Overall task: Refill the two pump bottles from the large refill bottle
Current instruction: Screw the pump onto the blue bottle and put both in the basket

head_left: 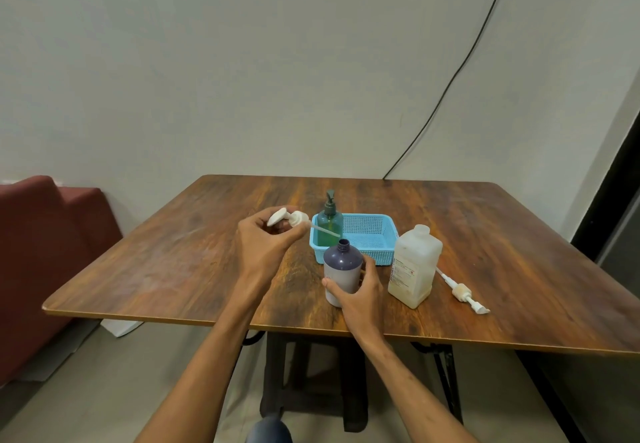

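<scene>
My right hand [360,290] grips a purple-topped pump bottle [341,268] standing upright on the wooden table [173,269], its neck open with no pump in it. My left hand [266,242] holds that bottle's white pump head [289,218] up to the left, its dip tube slanting down to the right. A green pump bottle [329,223] with its dark pump on stands in the left end of a blue basket [372,238]. The large translucent refill bottle [414,266] stands uncapped to the right of my right hand.
A second white pump with its tube [462,292] lies flat on the table right of the refill bottle. A red sofa [41,252] sits beyond the table's left edge. A black cable [460,65] runs down the wall behind the table.
</scene>
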`<move>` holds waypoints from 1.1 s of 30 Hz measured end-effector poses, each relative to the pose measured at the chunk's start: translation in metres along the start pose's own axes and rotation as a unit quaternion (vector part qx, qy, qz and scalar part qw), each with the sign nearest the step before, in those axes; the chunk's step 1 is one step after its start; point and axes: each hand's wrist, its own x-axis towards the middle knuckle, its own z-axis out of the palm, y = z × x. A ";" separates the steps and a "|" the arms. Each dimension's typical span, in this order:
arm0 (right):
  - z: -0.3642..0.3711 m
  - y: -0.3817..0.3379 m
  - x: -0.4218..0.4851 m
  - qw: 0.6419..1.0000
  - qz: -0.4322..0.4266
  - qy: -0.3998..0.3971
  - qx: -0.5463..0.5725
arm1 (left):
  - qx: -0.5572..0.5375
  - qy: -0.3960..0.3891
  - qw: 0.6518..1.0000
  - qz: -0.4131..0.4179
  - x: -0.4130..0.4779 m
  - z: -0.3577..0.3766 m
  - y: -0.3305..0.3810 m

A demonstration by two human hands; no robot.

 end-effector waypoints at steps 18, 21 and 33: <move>-0.001 0.001 0.001 1.000 -0.003 -0.008 -0.029 | -0.004 0.032 0.999 -0.018 0.027 0.037 0.036; 0.000 0.002 0.001 1.000 -0.005 -0.006 -0.030 | 0.015 0.027 0.999 -0.029 0.030 0.038 0.032; 0.000 0.002 0.002 1.000 0.001 -0.008 -0.006 | 0.138 -0.040 0.987 -0.077 0.018 0.062 0.006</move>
